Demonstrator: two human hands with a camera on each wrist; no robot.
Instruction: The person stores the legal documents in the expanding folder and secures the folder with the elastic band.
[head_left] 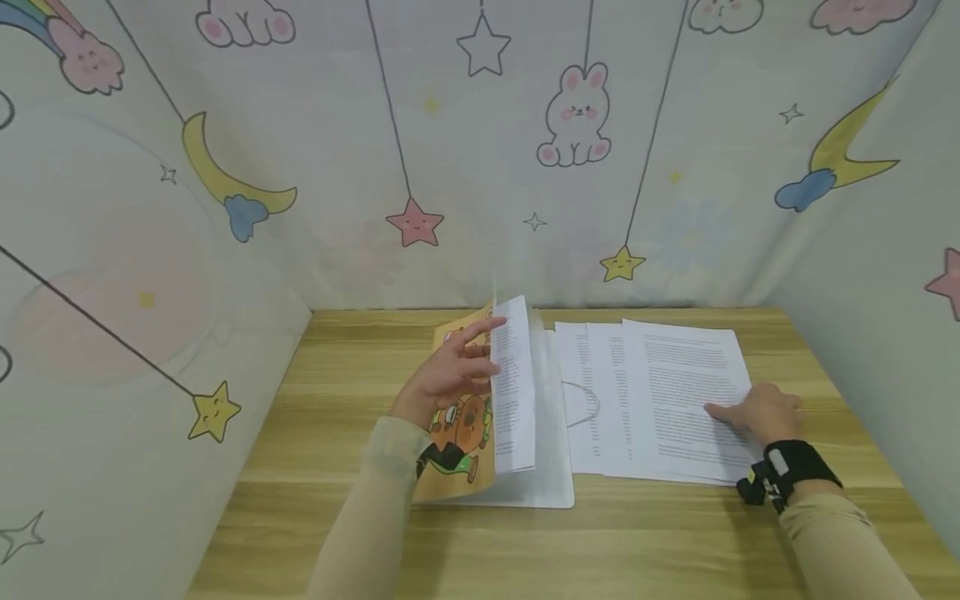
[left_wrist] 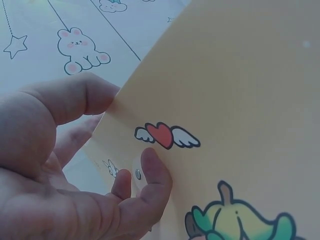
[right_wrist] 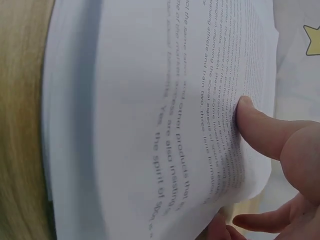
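A folder with an orange cartoon cover (head_left: 465, 433) stands partly open on the table, a printed page (head_left: 515, 408) upright inside it. My left hand (head_left: 450, 375) holds the cover at its free edge, fingers on both sides of it; in the left wrist view the hand (left_wrist: 75, 165) lies against the orange face (left_wrist: 240, 100). To the right, several printed sheets (head_left: 690, 383) overlap in a fan. My right hand (head_left: 765, 412) pinches the right edge of the top sheet, thumb on the print and fingers below the edge; the right wrist view shows that paper (right_wrist: 135, 115) bowed up.
The folder's pale back panel (head_left: 551, 475) lies flat, and a curved outline (head_left: 588, 404) shows beside it over the sheets. Everything rests on a wood-grain table (head_left: 622, 542). A white cartoon-print curtain (head_left: 480, 167) encloses the back and both sides.
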